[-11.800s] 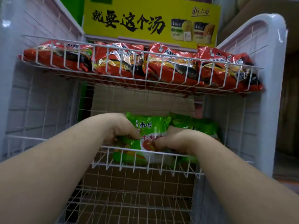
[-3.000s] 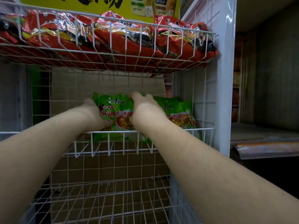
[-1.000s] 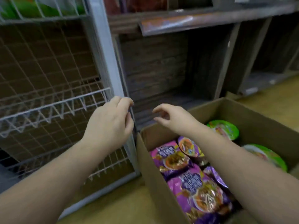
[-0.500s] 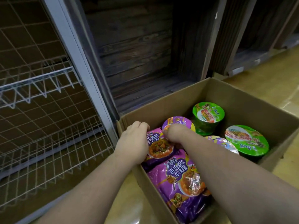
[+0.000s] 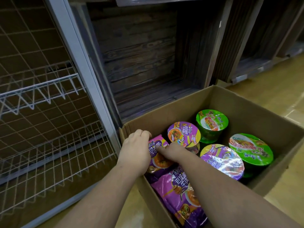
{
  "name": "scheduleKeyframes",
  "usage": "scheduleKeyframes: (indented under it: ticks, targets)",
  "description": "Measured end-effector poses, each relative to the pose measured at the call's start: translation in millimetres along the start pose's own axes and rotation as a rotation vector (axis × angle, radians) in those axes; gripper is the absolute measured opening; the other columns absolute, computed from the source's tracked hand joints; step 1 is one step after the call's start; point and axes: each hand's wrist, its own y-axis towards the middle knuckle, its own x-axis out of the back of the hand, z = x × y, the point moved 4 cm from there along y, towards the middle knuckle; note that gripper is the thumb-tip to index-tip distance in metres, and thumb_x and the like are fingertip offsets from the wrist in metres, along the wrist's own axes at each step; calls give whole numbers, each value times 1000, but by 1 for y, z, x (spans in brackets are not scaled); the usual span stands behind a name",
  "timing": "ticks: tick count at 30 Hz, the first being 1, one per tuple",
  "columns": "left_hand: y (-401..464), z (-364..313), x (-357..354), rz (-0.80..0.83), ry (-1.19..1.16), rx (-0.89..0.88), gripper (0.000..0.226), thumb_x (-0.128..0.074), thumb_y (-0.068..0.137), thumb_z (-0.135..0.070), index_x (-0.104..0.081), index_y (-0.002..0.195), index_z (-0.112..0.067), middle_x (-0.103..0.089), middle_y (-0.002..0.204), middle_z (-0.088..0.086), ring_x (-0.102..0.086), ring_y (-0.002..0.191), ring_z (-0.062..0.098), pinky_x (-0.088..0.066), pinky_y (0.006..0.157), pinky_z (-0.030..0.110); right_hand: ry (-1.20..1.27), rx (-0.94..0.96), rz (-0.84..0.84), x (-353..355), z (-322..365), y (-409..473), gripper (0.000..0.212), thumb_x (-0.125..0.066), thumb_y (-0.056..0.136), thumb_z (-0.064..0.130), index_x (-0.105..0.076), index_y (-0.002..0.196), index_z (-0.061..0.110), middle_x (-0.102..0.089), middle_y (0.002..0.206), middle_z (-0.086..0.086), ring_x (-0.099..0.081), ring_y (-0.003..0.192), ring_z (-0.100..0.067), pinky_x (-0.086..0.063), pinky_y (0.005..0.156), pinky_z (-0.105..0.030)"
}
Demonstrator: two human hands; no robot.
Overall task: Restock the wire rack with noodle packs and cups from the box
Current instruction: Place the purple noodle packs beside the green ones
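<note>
Purple noodle pack (image 5: pixel 158 159) gripped by left hand (image 5: pixel 137 152) and right hand (image 5: pixel 171 151), both curled; pickup step; lift toward wire rack (image 5: pixel 41 89) at nine o'clock judged next.

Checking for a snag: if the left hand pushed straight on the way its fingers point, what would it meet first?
Probably the cardboard box: its near-left corner wall stands just beyond the left hand, which grips the purple noodle pack. Depth is unclear.
</note>
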Motion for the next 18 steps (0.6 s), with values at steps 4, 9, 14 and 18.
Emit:
scheduleKeyframes:
  ticks: [4, 9, 14, 18]
  targets:
    - [-4, 2, 2, -8, -10, 6, 55, -54, 90, -4, -44, 139, -25, -46, 138, -3, -42, 130, 18, -33, 109, 32, 160, 1, -34, 14, -4, -4, 76, -56, 90, 62, -52, 132, -1, -57, 132, -19, -56, 120, -32, -45, 96, -33]
    - [-5, 3, 1, 19, 14, 16, 55, -63, 91, -16, -42, 140, -26, -45, 138, -4, -41, 130, 17, -34, 110, 33, 340, -10, 75, 12, -4, -2, 104, -75, 60, 72, -53, 134, 2, -63, 126, -12, -62, 111, -28, -51, 98, -38]
    - [-6, 4, 3, 21, -4, 16, 52, -61, 93, -18, -42, 141, -26, -45, 138, -5, -42, 131, 16, -34, 111, 34, 367, 20, 158, 12, 1, -3, 135, -80, 26, 79, -49, 136, 9, -63, 126, -9, -63, 110, -26, -52, 97, -41]
    - [-5, 2, 4, 10, -53, 17, 40, -50, 99, -16, -45, 138, -26, -46, 133, -4, -44, 128, 18, -38, 108, 34, 379, 57, 146, 20, 10, -14, 118, -88, 40, 62, -47, 137, 8, -62, 126, -10, -61, 111, -27, -51, 98, -40]
